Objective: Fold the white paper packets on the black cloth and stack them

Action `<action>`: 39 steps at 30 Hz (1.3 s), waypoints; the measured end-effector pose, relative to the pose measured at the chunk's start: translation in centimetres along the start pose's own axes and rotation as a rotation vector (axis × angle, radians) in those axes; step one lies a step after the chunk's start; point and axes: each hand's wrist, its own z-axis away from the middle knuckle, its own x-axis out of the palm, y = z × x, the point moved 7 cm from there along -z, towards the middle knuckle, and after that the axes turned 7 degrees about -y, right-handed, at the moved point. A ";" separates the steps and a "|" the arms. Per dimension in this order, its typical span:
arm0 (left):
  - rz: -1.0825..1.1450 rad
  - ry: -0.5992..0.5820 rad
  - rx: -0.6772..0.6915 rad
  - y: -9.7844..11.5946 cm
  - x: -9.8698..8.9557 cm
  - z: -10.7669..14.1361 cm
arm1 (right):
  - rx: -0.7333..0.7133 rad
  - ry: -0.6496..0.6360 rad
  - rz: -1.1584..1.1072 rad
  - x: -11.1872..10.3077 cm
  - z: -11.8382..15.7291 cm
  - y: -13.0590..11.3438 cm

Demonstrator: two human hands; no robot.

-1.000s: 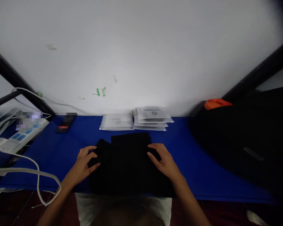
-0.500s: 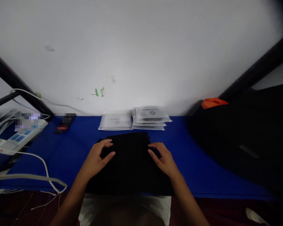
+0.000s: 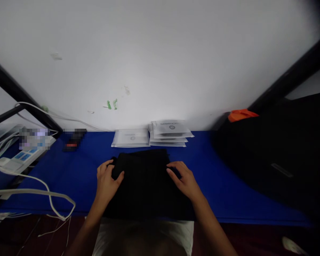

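here, the left hand (image 3: 107, 180) curls its fingers over the left edge of a folded black garment (image 3: 146, 185), thumb lying on top of the cloth, so that the edge sits gripped between thumb and fingers. the right hand (image 3: 183, 180) rests flat on the garment's right side, fingers spread and pressing down, holding nothing between them. the garment lies in the middle of a blue table (image 3: 224, 192), its near edge reaching the table's front edge just before the person's body, its far edge short of the wall. beyond it, against the white wall (image 3: 160, 60), sit two stacks of clear packets (image 3: 154, 134), the right one piled higher and printed on top, the left one just beside it and touching. to the right, a large dark heap of fabric (image 3: 277, 160) covers that end of the table, with an orange object (image 3: 241, 115) at its top. to the left, a small dark item with a red mark (image 3: 72, 142) lies near the wall, and white cables (image 3: 37, 188) loop off the table's left end beside a power strip (image 3: 16, 161). black frame bars (image 3: 290, 80) slant in at both sides.
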 end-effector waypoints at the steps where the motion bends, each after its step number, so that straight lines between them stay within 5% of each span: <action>1: 0.045 0.043 0.032 0.7 -0.6 -0.3 | -0.002 0.006 0.000 -0.1 0.0 0.0; 3: 0.128 0.044 0.125 2.3 -1.2 -0.7 | -0.002 0.016 0.000 -0.2 0.0 -0.1; 8: 0.093 -0.528 0.482 7.4 2.4 0.5 | -0.026 -0.013 -0.007 -0.1 0.1 -0.4; 10: 0.022 -0.594 0.525 8.2 3.6 1.1 | -0.074 -0.069 -0.002 0.2 0.0 -1.2; 17: -0.061 -0.449 0.520 9.5 4.3 0.0 | -0.289 -0.367 0.122 2.8 -0.8 -5.6; 24: 0.292 -0.703 0.591 9.1 3.3 -3.1 | -0.358 -0.404 0.329 5.6 -2.9 -5.8; 28: 0.038 -0.426 0.452 5.5 3.2 -8.4 | -0.412 -0.401 0.306 5.8 -2.5 -5.8; 32: -0.114 -0.350 0.360 2.8 4.6 -12.2 | -0.400 -0.339 0.236 4.4 -2.1 -6.3; 35: -0.184 -0.368 0.364 2.5 4.9 -12.6 | -0.359 -0.375 0.242 4.2 -2.0 -6.4; 39: -0.206 -0.348 0.406 3.2 2.9 -10.5 | -0.294 -0.451 0.295 5.0 -2.0 -6.1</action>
